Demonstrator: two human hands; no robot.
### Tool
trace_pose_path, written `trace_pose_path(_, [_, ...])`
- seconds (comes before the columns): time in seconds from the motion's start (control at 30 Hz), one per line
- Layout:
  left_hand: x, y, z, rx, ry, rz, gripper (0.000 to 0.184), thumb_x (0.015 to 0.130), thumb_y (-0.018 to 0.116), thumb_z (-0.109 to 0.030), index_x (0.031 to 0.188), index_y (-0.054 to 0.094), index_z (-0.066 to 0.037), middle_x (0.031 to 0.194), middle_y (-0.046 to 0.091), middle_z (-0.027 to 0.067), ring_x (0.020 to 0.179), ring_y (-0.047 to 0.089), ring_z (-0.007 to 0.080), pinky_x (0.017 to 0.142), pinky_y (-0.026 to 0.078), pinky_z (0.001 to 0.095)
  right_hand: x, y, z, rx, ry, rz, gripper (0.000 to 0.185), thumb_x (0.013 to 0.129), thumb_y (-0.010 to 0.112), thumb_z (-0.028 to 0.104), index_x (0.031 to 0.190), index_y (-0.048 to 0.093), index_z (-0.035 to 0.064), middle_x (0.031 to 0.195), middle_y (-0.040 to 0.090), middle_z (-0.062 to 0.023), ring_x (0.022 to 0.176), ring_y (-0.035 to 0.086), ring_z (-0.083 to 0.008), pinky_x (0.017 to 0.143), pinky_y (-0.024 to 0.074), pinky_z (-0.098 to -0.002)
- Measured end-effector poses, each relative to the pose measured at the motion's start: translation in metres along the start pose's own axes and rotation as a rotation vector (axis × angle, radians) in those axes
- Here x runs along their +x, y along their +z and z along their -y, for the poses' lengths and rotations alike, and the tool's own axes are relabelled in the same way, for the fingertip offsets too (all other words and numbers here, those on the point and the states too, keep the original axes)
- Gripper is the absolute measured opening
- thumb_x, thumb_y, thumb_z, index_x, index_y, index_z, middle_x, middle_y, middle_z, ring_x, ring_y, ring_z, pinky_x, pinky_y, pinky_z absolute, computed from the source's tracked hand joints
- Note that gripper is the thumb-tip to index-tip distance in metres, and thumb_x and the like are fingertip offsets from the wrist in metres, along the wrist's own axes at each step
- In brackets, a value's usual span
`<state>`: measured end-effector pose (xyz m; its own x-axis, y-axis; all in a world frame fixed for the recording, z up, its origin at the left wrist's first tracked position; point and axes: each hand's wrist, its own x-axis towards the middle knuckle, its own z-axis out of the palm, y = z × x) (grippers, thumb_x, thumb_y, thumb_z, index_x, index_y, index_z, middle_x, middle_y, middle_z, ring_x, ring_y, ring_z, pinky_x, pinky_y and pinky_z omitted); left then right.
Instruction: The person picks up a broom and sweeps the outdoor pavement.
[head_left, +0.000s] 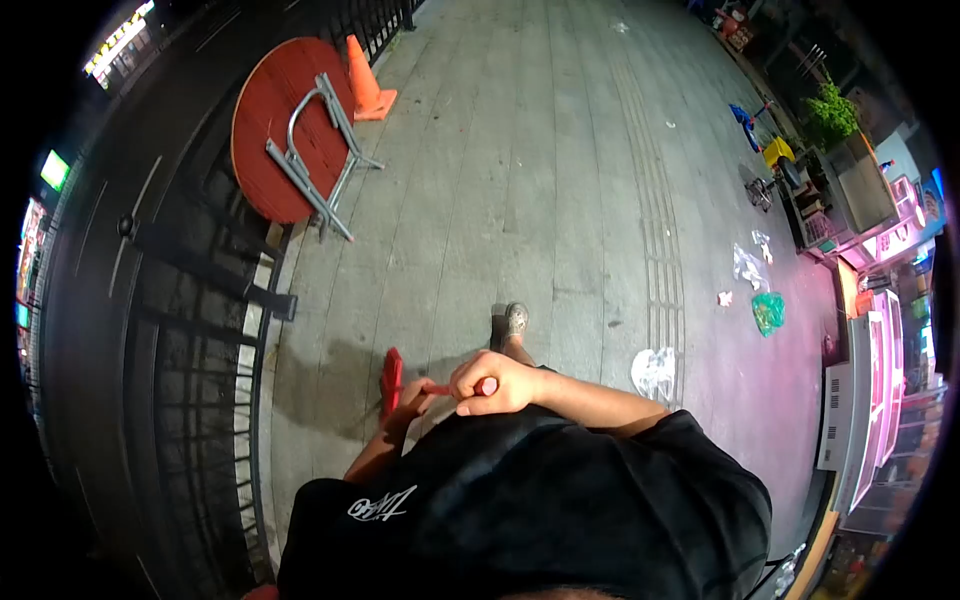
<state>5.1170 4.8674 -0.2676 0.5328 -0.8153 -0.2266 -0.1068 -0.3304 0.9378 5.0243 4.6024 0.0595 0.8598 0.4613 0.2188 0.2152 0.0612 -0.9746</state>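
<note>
A red broom (pixel 391 380) is held across the front of my body, its red head low on the left side, just above or on the pavement. My right hand (pixel 500 382) is wrapped round the top end of the handle, whose tip pokes out of the fist. Lower on the same handle, my left hand (pixel 418 396) is closed close to the broom head. The bristles are too small to make out. One shoe (pixel 516 320) shows on the paving ahead of my hands.
To the left, a folded round red table (pixel 285 130) leans by a black railing (pixel 200 265), with an orange cone (pixel 367 85) behind it. On the right lie a plastic bag (pixel 654 374), a green bag (pixel 768 313) and other litter, near lit stall counters (pixel 880 380).
</note>
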Motion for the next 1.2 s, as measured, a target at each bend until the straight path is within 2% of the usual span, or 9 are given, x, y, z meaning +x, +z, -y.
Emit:
trace_pose_path(0.1, [0.051, -0.01, -0.009, -0.016, -0.046, 0.051, 0.021, 0.091, 0.068, -0.024, 0.091, 0.06, -0.005, 0.082, 0.059, 0.0026, 0.08, 0.054, 0.0151, 0.073, 0.045, 0.0344, 0.021, -0.06, 0.012, 0.023, -0.082, 0.013, 0.042, 0.089, 0.072, 0.002, 0.062, 0.039, 0.0012, 0.059, 0.04, -0.01, 0.055, 0.042, -0.0283, 0.054, 0.0344, -0.0402])
trace_pose_path(0.23, [0.157, -0.036, -0.031, -0.018, -0.087, 0.075, 0.02, 0.091, 0.068, -0.023, 0.088, 0.06, -0.005, 0.08, 0.058, 0.0032, 0.078, 0.054, 0.0159, 0.071, 0.045, 0.0348, 0.052, -0.155, 0.021, 0.026, -0.116, 0.039, 0.043, 0.089, 0.073, 0.005, 0.063, 0.039, 0.0021, 0.059, 0.038, -0.0093, 0.054, 0.035, -0.0264, 0.053, 0.0315, -0.0401])
trace_pose_path(0.37, [0.281, -0.079, -0.088, 0.014, -0.09, 0.043, 0.021, 0.091, 0.068, -0.023, 0.085, 0.059, -0.005, 0.077, 0.057, 0.0038, 0.076, 0.054, 0.0166, 0.069, 0.045, 0.0353, 0.096, -0.269, 0.035, 0.001, -0.195, 0.039, 0.046, 0.089, 0.075, 0.013, 0.064, 0.038, 0.0025, 0.058, 0.032, -0.0067, 0.057, 0.029, -0.0185, 0.053, 0.0302, -0.0388])
trace_pose_path(0.57, [0.431, -0.139, -0.139, 0.054, -0.031, -0.027, 0.022, 0.092, 0.068, -0.022, 0.08, 0.059, -0.005, 0.074, 0.056, 0.0047, 0.072, 0.054, 0.0178, 0.066, 0.044, 0.0361, 0.131, -0.404, 0.045, 0.047, -0.238, 0.046, 0.037, 0.089, 0.077, 0.015, 0.068, 0.048, 0.0054, 0.06, 0.043, 0.0002, 0.06, 0.038, -0.0103, 0.054, 0.0336, -0.0326])
trace_pose_path(0.87, [0.653, -0.223, -0.165, 0.107, 0.102, -0.014, 0.027, 0.092, 0.068, -0.021, 0.073, 0.057, -0.006, 0.068, 0.054, 0.0061, 0.066, 0.054, 0.0196, 0.061, 0.043, 0.0372, 0.199, -0.578, 0.006, -0.061, -0.274, -0.015, 0.041, 0.09, 0.076, 0.014, 0.064, 0.046, 0.0049, 0.06, 0.046, -0.0061, 0.055, 0.046, -0.0265, 0.056, 0.0352, -0.039])
trace_pose_path(1.03, [0.815, -0.315, -0.178, 0.3, 0.374, -0.066, 0.03, 0.093, 0.068, -0.021, 0.069, 0.057, -0.006, 0.065, 0.053, 0.0068, 0.063, 0.054, 0.0206, 0.059, 0.043, 0.0378, 0.273, -0.705, -0.042, -0.042, -0.258, -0.196, 0.04, 0.088, 0.076, 0.008, 0.063, 0.045, 0.0054, 0.063, 0.051, -0.0085, 0.059, 0.05, -0.03, 0.06, 0.0398, -0.0421])
trace_pose_path(1.13, [0.953, -0.39, -0.171, 0.377, 0.608, -0.169, 0.031, 0.09, 0.072, -0.02, 0.068, 0.055, -0.006, 0.064, 0.049, 0.0046, 0.063, 0.054, 0.0199, 0.058, 0.042, 0.0397, 0.335, -0.794, -0.084, -0.081, -0.204, -0.292, 0.04, 0.084, 0.079, 0.004, 0.066, 0.044, 0.0057, 0.074, 0.062, -0.0098, 0.074, 0.061, -0.0299, 0.075, 0.0478, -0.0424])
trace_pose_path(1.17, [0.995, -0.411, -0.153, -0.082, 0.264, -0.032, 0.025, 0.09, 0.074, -0.011, 0.075, 0.055, -0.005, 0.073, 0.052, 0.0033, 0.067, 0.049, 0.0174, 0.066, 0.044, 0.0333, 0.353, -0.821, -0.104, -0.082, -0.194, -0.351, 0.038, 0.083, 0.079, 0.003, 0.068, 0.044, 0.005, 0.08, 0.064, -0.0096, 0.079, 0.062, -0.0291, 0.076, 0.0474, -0.0417])
trace_pose_path(1.2, [1.03, -0.435, -0.169, 0.102, 0.303, -0.057, 0.027, 0.088, 0.075, -0.011, 0.073, 0.054, -0.004, 0.071, 0.052, 0.0054, 0.067, 0.049, 0.019, 0.064, 0.044, 0.0354, 0.373, -0.848, -0.119, -0.094, -0.175, -0.395, 0.038, 0.082, 0.079, 0.003, 0.068, 0.044, 0.0055, 0.084, 0.066, -0.0101, 0.085, 0.063, -0.0303, 0.079, 0.0484, -0.0423])
